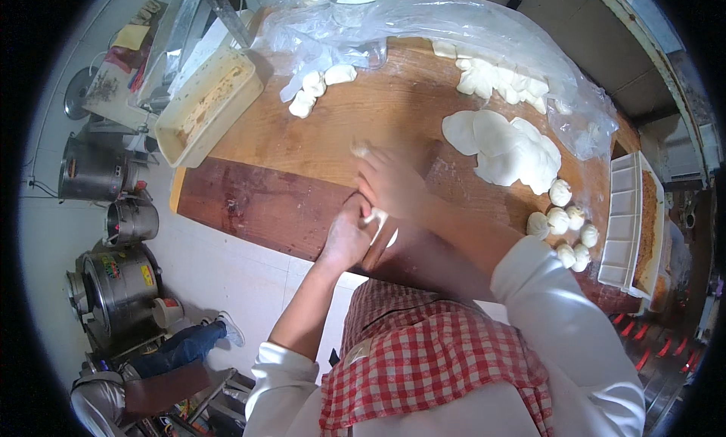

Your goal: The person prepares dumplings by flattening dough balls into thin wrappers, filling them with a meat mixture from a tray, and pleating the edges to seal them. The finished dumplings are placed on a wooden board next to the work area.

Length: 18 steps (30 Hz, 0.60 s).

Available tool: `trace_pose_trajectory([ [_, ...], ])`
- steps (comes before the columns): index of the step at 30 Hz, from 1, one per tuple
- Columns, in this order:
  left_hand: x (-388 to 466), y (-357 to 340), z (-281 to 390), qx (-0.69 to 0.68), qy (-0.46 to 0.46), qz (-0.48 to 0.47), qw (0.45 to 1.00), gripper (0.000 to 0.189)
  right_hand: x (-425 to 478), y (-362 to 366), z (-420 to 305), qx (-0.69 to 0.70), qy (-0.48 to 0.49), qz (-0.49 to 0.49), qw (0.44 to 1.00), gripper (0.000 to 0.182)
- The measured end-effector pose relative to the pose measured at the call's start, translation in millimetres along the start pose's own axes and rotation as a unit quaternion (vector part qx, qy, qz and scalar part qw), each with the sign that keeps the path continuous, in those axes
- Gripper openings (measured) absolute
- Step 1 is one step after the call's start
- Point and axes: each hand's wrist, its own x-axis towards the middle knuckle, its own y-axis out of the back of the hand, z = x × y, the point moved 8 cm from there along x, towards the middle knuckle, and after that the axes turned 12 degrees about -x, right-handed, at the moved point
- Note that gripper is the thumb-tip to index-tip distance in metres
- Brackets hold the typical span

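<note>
My left hand is closed on a piece of white dough near the front edge of the wooden worktop. Close against it is my right hand, blurred; a small pale thing shows at its fingertips, too blurred to name. Between my forearms, by my left hand, lies part of a wooden rolling pin, with a bit of white dough beside it. Flat round dough wrappers overlap in a pile to the right. Several pleated, filled buns sit nearer the right edge. Dough lumps lie farther back.
A cream plastic tub stands at the left corner. Clear plastic sheeting partly covers more dough at the back. A white tray and brown filling are at the right. Another person's legs show lower left, near metal pots.
</note>
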Motion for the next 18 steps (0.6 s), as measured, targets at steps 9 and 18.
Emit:
trace_pose_trajectory([
  [9,-9,3,18,0.188,0.0,-0.004,0.982,0.026,14,2,-7,0.007,-0.028,-0.006,1.0,0.04],
  [18,-35,2,-7,0.028,0.049,0.001,0.998,0.029,-60,-3,-14,-0.103,0.026,-0.114,0.988,0.056],
])
